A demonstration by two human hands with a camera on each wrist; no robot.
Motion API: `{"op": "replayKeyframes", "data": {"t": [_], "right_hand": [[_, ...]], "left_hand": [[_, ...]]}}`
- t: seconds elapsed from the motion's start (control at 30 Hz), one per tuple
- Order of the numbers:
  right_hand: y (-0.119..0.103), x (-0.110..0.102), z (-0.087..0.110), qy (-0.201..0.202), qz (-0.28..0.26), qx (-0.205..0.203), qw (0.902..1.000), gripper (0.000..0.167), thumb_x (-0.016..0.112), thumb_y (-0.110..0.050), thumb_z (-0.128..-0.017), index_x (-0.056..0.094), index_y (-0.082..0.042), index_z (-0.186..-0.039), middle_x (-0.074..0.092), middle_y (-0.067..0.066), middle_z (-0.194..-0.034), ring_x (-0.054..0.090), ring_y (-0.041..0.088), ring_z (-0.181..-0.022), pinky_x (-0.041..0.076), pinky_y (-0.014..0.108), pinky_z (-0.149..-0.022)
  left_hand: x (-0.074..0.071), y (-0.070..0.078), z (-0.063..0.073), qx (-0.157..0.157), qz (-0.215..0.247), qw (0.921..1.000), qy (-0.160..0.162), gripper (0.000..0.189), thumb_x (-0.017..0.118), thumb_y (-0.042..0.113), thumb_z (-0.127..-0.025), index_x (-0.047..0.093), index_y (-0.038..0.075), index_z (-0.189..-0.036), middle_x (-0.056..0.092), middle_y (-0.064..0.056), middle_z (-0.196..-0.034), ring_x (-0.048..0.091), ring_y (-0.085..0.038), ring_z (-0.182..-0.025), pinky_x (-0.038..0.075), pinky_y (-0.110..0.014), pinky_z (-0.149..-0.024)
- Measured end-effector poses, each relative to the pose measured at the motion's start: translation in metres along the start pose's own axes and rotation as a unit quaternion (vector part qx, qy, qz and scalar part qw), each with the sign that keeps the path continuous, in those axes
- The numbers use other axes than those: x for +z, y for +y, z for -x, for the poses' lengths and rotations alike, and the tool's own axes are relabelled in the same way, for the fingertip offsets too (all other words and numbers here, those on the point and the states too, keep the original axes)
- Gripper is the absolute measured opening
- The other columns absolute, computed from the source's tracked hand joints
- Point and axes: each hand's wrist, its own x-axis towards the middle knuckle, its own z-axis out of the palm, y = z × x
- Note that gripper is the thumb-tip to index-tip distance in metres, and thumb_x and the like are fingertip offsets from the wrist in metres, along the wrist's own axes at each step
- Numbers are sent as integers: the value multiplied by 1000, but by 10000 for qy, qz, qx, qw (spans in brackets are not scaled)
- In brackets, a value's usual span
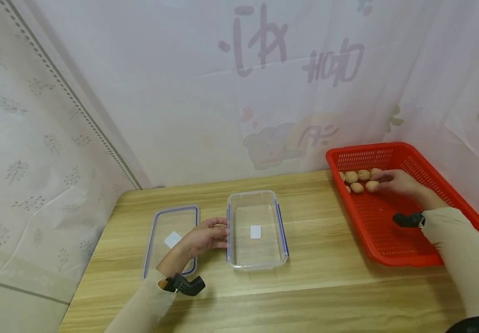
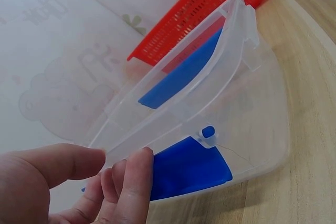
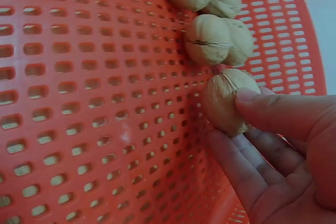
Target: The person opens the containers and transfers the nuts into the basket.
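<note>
In the head view, my left hand (image 1: 209,238) rests against the left side of a clear plastic food container (image 1: 239,264). Its fingertips touch the blue side latch (image 2: 194,169) in the left wrist view, with the thumb near the rim. My right hand (image 1: 402,185) reaches into the red plastic basket (image 1: 406,252) at the right. Between its thumb and fingers it pinches a walnut (image 3: 224,103), low over the slotted basket floor. Other walnuts (image 3: 207,40) lie close by, grouped in the far left corner of the basket.
A clear lid (image 1: 177,212) with a blue seal lies on the wooden table (image 1: 306,296), left of the container and partly under my left forearm. A white label (image 1: 255,231) shows on the container's bottom. Printed curtain sheets (image 1: 181,92) hang behind the table and at both sides.
</note>
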Motion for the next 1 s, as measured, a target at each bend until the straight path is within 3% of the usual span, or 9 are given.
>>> {"op": "replayKeyframes", "data": {"t": [0.27, 0.63, 1.0], "right_hand": [[-5, 5, -2, -105, -33, 38, 9999, 47, 72, -20, -96, 59, 12, -128, 62, 31, -124, 56, 34, -109, 50, 28, -81], [-9, 6, -1, -65, -287, 57, 9996, 48, 71, -16, -97, 51, 17, -127, 65, 30, -111, 60, 15, -90, 51, 20, -71], [-6, 8, -3, 63, -248, -98, 9996, 47, 72, -14, -95, 53, 17, -125, 66, 28, -110, 59, 13, -88, 51, 19, -69]], "left_hand": [[0, 0, -1, 15, 11, 10000, -22, 44, 53, -2, -101, 34, -13, -139, 58, -4, -92, 61, -12, -83, 63, -28, -79], [-2, -2, -1, 20, -44, 10000, -44, 42, 54, -1, -101, 36, -13, -137, 59, -4, -93, 62, -12, -85, 63, -28, -80], [-2, -2, -1, 18, -9, 10000, -71, 41, 53, -1, -102, 35, -12, -138, 58, -4, -93, 61, -12, -84, 63, -29, -81]]}}
